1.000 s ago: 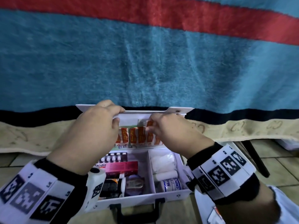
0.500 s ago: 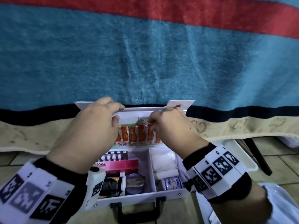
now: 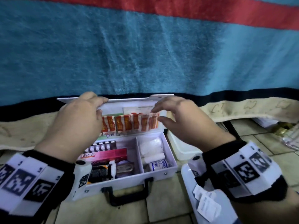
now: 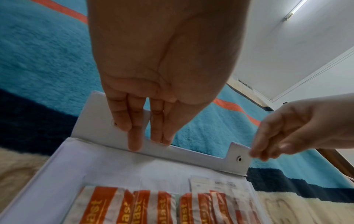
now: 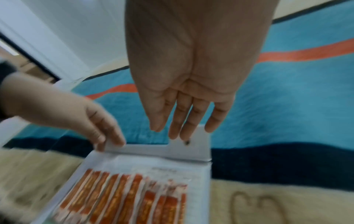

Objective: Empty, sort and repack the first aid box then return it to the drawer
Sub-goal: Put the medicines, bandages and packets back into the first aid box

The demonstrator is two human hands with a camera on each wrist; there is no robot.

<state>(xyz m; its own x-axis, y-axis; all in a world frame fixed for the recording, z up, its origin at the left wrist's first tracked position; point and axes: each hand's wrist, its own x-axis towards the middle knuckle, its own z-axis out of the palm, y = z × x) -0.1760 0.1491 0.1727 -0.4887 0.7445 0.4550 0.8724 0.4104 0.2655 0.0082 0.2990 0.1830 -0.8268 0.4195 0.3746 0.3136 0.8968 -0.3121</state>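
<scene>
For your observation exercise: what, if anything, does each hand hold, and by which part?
The left hand holds the first aid box lid by its top edge, fingers over the rim. The right hand holds nothing.

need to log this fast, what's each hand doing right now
Left hand: grips the white first aid box lid's top edge.
Right hand: open, fingers straight, holding nothing.

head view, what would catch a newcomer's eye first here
The open white box on the tiled floor, with a row of orange plaster strips tucked in its raised lid. The left hand holds the lid's top edge; the right hand hovers open at its right end. Behind hangs a teal blanket with a red stripe.
</scene>
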